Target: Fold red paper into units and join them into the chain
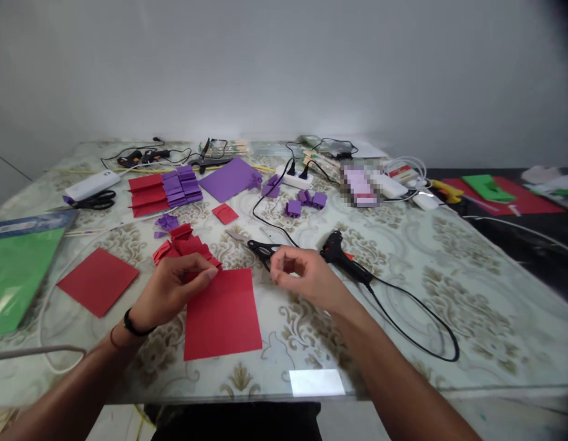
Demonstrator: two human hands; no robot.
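The desk (pixel 518 343) is covered with a pale cloth patterned in brownish-green leaves, and its surface looks glossy. It is backed by a plain grey wall (pixel 284 73) across the top of the frame, and a dark surface (pixel 504 236) is seen at the right edge. Green paper in a clear packet (pixel 24 269) is laid at the left edge. In the upper middle, a purple sheet (pixel 233 179) is seen left of a white power strip (pixel 297 179), into which black plugs are pushed.

A red square sheet (pixel 224 318) is laid flat in the lower centre of the frame, with folded red pieces (pixel 187 242) bunched just above its upper left corner. Another red sheet (pixel 99 282) is turned cornerwise at the lower left.

The left hand (pixel 180 285) is held over the sheet's upper left corner, thumb and forefinger brought together; whether paper is gripped cannot be told. The right hand (pixel 295 272) is held right of centre with its fingers curled towards the thumb, partly covering the handles of black scissors (pixel 260 247); whether they are touched cannot be told. A black glue gun (pixel 352 266) is placed just right of that hand.
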